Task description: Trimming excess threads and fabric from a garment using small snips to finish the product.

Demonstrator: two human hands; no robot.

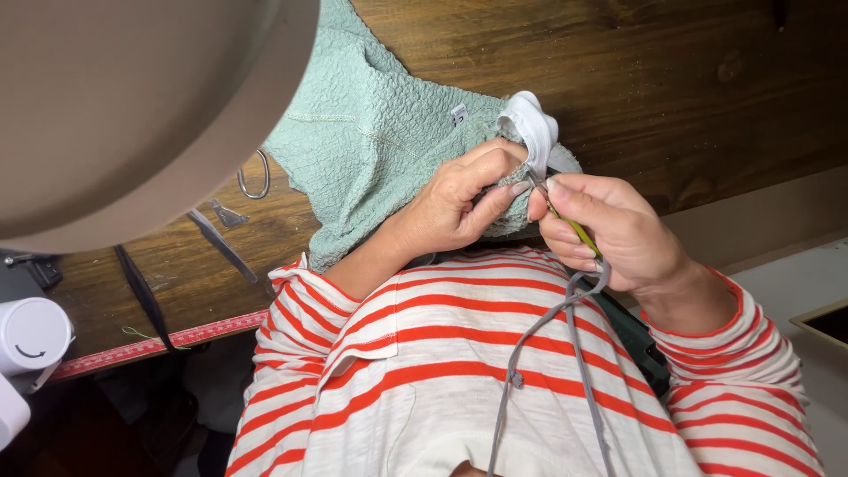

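While the left hand (455, 201) pinches a fold of the crinkled green garment (371, 132) between thumb and fingers, it bunches the cloth up off the wooden worktop (618, 79), seemingly so that one small spot is raised and held taut for the tool. Just beside it, the right hand (609, 231) is closed around a slim yellow-green tool (565, 221), gripped like a pencil, its metal tip meeting the fabric right at the left fingertips; whether it is a seam ripper or another pointed tool I cannot tell. A white padded piece (530, 124) sits at the garment's edge, touching the pinched area. From the right hand a grey cord (548, 353) loops down across the striped shirt (459, 353), probably to keep the tool tethered. Off to the side lie metal scissors (231, 231) and a red measuring tape (168, 340) along the worktop's edge, near but apart from the work.
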